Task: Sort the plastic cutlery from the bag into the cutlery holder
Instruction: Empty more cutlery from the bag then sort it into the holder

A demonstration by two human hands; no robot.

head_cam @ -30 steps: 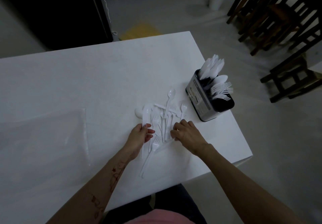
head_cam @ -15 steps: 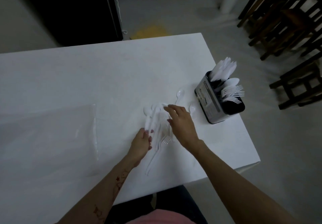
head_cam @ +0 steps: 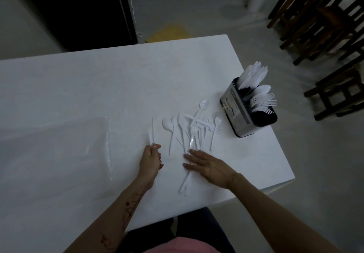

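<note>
White table (head_cam: 98,87), cutlery pile (head_cam: 194,128) just beyond both hands.

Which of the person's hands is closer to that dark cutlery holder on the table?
The right hand, lying flat beside the loose cutlery, is nearer the dark cutlery holder. The left hand is farther off, gripping a white plastic knife.

The worktop (head_cam: 98,87) is cut off by the left edge of the frame, and so is the clear plastic bag (head_cam: 59,154) at middle left, whose outline is too faint to trace fully. In the white pile of cutlery (head_cam: 193,130) at centre the overlapping pieces blur together, so single forks and knives cannot be told apart, and the right hand (head_cam: 208,166) covers some handle ends. The dark chairs (head_cam: 325,26) at upper right are smeared and cut by the frame's edge.
</note>
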